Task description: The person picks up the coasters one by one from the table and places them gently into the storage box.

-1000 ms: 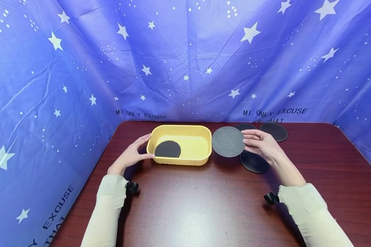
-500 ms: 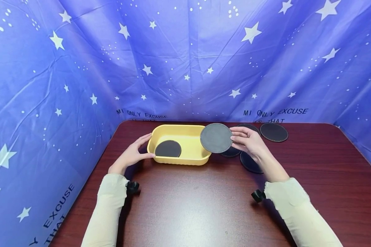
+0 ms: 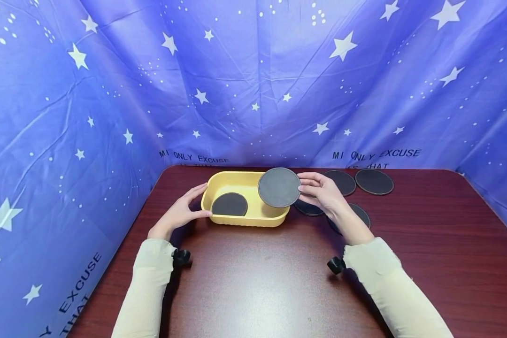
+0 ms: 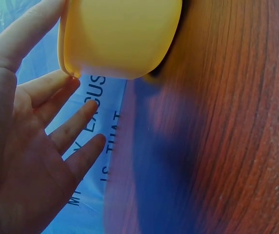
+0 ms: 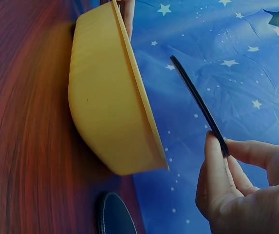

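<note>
In the head view, a yellow plastic box (image 3: 249, 222) stands on the table with one black round coaster (image 3: 229, 204) lying inside at its left. My left hand (image 3: 180, 210) is at the box's left end, thumb and index fingertips touching the rim, the other fingers spread and straight in the left wrist view. My right hand (image 3: 325, 195) pinches another round coaster (image 3: 280, 187), dark with stitched edging, by its right edge between thumb and fingers. This coaster is held tilted above the box's right end; the right wrist view shows it edge-on, apart from the rim.
Several more black coasters lie on the dark red wooden table (image 3: 253, 281) to the right: a far-right coaster (image 3: 374, 181), a back coaster (image 3: 341, 182), and others partly hidden by my right hand and wrist. A blue star-patterned cloth (image 3: 253, 84) hangs behind and at the sides.
My right hand has carried its coaster leftward from beside the box to over its right end. The left hand and the box stay where they were.
</note>
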Demonstrator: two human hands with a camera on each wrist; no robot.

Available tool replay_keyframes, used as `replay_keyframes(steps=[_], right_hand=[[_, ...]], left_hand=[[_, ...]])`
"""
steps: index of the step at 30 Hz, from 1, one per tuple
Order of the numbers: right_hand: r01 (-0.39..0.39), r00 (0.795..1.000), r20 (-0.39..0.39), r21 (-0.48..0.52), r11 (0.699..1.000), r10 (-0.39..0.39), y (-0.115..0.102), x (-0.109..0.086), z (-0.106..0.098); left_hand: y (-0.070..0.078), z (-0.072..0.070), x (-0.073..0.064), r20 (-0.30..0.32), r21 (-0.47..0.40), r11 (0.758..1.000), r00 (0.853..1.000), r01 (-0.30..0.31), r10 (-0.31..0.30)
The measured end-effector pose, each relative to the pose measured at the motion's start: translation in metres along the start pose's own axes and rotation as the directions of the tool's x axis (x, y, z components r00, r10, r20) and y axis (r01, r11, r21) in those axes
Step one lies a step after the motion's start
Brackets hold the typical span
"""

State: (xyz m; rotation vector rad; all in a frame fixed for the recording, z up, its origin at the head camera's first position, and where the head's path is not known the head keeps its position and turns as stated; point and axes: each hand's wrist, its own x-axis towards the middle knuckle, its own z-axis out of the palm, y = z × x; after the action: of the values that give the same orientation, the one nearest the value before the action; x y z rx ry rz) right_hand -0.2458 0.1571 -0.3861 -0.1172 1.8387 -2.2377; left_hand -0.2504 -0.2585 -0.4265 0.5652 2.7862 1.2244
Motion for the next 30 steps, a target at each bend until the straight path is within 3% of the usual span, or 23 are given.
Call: replay_keyframes(steps=[19,30], right_hand=[[-0.022,1.0,0.013,-0.033,0.999,0.022,0.015,0.025,0.06],[-0.063,0.997,-0.046,-0.118,0.991,0.058,0.031,0.042,0.095]], left_hand=[[0.0,0.001,-0.002,0.005,-0.014,1.0,1.0,0.004,-0.004],[-0.001,0.001,0.0,-0.002,-0.006,1.0,1.0,-0.007,0.007]])
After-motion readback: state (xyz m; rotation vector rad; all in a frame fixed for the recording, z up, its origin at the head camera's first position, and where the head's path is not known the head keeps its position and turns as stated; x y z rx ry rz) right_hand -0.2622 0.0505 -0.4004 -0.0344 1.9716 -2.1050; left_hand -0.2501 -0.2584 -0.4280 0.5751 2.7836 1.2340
